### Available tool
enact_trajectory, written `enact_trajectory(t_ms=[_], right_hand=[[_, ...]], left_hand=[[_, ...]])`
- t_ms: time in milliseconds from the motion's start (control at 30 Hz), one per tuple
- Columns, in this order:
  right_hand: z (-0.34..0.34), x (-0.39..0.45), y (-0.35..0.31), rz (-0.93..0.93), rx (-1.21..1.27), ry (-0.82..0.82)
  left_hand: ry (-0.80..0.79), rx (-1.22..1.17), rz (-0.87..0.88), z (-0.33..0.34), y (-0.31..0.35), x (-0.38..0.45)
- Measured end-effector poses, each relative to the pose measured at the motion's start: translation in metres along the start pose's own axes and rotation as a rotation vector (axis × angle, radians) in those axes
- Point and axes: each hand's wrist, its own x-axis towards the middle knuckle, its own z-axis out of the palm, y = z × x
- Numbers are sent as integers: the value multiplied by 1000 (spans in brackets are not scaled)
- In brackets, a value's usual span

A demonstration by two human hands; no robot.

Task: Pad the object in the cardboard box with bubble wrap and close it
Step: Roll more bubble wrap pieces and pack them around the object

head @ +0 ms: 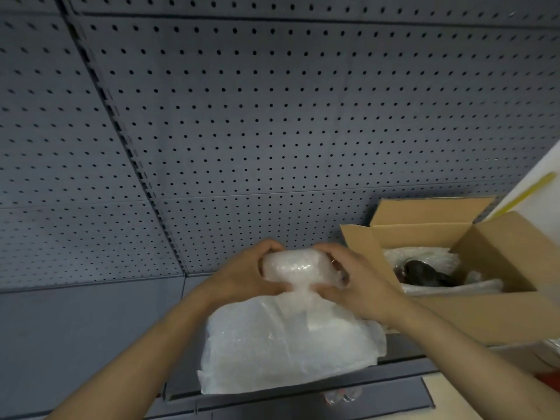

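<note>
My left hand (242, 274) and right hand (360, 286) are both clamped on the bunched top of a bubble wrap sheet (288, 338), held just left of the cardboard box (485, 316). Inside, the dark object (424, 272) already lies on wrap; top padding and closing the flaps remain.

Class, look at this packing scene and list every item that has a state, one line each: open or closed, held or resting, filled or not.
cardboard box: open, flaps up.
dark object: lying inside the box, on bubble wrap lining, uncovered on top.
bubble wrap sheet: held up, its top bunched into a wad, the rest hanging loose.
left hand: closed on the wad.
right hand: closed on the wad.
pegboard wall: bare, nothing hung.
</note>
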Motion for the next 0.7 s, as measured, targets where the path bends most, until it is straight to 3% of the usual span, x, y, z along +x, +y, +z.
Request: enact_trajectory(t_ms=[100,167,267,333,533,700], right_hand=[[-46,-14,15,35,-23,167],[-83,-23,28,102,-41,294],[-138,-27,61,273,-67,450],[-169,-23,91,431,-123,469],[-188,3,173,695,-12,0],[-165,42,190,874,139,-334]], left_hand=[[-12,52,43,13,18,26],[22,211,66,22,26,43],[86,363,23,38,41,66],[126,449,0,51,53,81],[145,703,-70,91,88,117],[87,746,-119,125,104,130]])
